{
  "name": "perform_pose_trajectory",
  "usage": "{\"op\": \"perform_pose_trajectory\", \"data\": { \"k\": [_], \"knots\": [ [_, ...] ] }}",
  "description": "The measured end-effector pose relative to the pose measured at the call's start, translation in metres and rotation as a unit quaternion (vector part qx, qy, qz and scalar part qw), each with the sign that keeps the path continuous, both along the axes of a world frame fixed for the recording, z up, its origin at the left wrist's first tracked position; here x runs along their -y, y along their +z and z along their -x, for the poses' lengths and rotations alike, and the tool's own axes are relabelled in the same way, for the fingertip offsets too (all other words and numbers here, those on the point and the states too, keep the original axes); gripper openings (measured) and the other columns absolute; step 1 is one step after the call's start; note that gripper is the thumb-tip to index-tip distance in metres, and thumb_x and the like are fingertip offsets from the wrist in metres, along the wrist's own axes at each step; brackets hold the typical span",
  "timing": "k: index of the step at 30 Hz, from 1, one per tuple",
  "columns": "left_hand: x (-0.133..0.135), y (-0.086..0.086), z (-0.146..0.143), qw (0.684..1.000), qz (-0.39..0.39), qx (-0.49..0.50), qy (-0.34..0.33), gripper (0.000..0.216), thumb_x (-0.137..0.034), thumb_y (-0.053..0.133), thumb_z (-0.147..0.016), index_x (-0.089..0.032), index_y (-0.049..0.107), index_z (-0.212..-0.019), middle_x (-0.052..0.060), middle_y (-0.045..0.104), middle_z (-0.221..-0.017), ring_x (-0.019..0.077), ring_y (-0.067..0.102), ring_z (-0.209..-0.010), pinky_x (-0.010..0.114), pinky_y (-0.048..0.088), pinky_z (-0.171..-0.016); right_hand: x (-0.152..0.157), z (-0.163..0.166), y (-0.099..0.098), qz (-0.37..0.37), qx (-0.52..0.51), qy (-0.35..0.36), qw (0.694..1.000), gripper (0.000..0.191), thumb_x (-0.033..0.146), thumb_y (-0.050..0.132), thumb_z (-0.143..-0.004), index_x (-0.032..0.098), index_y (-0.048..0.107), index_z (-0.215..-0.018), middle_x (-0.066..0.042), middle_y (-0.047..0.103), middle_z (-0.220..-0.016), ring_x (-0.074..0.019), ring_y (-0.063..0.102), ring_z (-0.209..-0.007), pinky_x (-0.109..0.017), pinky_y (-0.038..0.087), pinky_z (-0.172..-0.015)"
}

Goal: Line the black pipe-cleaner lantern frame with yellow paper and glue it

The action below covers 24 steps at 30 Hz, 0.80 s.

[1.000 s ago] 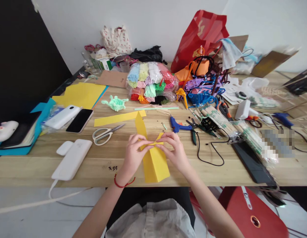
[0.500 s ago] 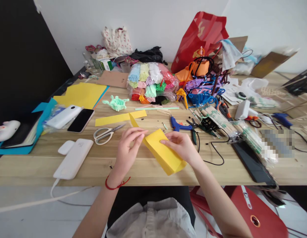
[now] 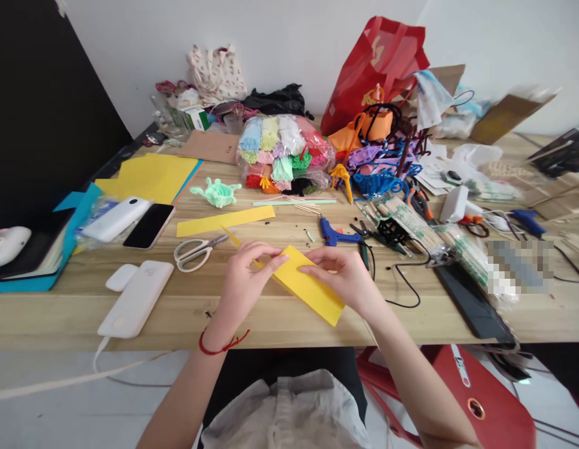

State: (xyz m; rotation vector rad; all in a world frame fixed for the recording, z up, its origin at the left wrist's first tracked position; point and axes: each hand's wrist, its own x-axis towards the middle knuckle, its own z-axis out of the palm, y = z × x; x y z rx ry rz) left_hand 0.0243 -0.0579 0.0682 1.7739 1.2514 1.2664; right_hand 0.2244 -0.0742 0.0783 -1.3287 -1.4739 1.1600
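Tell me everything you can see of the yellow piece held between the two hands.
The yellow piece is plain, smooth and looks like paper or thin card. Its broad, flat panel slants toward the person's right; a darker layer along the near edge suggests a fold. The left hand pinches its upper left corner, while the right hand grips the far side, thumb on top. A narrow yellow point juts beyond the left hand; its join is hidden. Whether the piece touches the table is unclear.

A plain yellow paper (image 3: 312, 290), folded in layers, slants over the counter (image 3: 186, 318) between left hand (image 3: 247, 271) and right hand (image 3: 349, 277). Its broad, flat face is turned up; a narrow yellow point juts out beyond the left fingers.
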Motion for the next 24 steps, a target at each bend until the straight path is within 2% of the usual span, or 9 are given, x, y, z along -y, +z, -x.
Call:
{"op": "perform_pose_trajectory", "data": {
  "k": [10,17,20,24],
  "knots": [
    [0.002,0.000,-0.003,1.000,0.018,0.017,0.008,0.011,-0.033,0.073,-0.084,-0.024,0.074,-0.079,0.000,0.074,-0.082,0.0185,0.064,-0.083,0.033,0.050,-0.082,0.002,0.001,0.000,-0.015,0.007,-0.007,1.000,0.013,0.032,0.079,-0.077,0.022,0.078,-0.086,-0.005,0.081,-0.086,-0.0212,0.076,-0.075,-0.031,0.061,-0.069],
    [0.000,0.002,-0.002,0.999,0.039,0.015,-0.006,0.014,-0.031,0.074,-0.083,-0.023,0.072,-0.073,-0.001,0.072,-0.075,0.0169,0.062,-0.075,0.030,0.047,-0.071,0.001,-0.002,-0.003,-0.014,0.015,0.001,1.000,0.012,0.031,0.078,-0.077,0.021,0.076,-0.083,-0.005,0.080,-0.083,-0.0202,0.075,-0.076,-0.031,0.060,-0.071],
    [-0.001,0.002,-0.002,0.999,0.041,0.004,-0.017,0.013,-0.028,0.074,-0.083,-0.023,0.072,-0.072,-0.001,0.071,-0.074,0.0166,0.061,-0.073,0.030,0.046,-0.070,-0.002,-0.004,-0.002,-0.010,0.024,0.034,0.999,0.012,0.031,0.076,-0.079,0.020,0.074,-0.084,-0.004,0.078,-0.084,-0.0189,0.074,-0.076,-0.031,0.059,-0.072],
    [-0.004,0.000,-0.006,0.998,0.032,-0.019,-0.042,0.012,-0.021,0.075,-0.082,-0.023,0.073,-0.070,-0.001,0.067,-0.069,0.0176,0.060,-0.074,0.031,0.045,-0.070,-0.009,-0.003,0.005,-0.029,0.038,0.090,0.995,0.017,0.033,0.073,-0.085,0.019,0.070,-0.094,-0.005,0.076,-0.092,-0.0169,0.071,-0.082,-0.030,0.058,-0.076]
  ]
}}
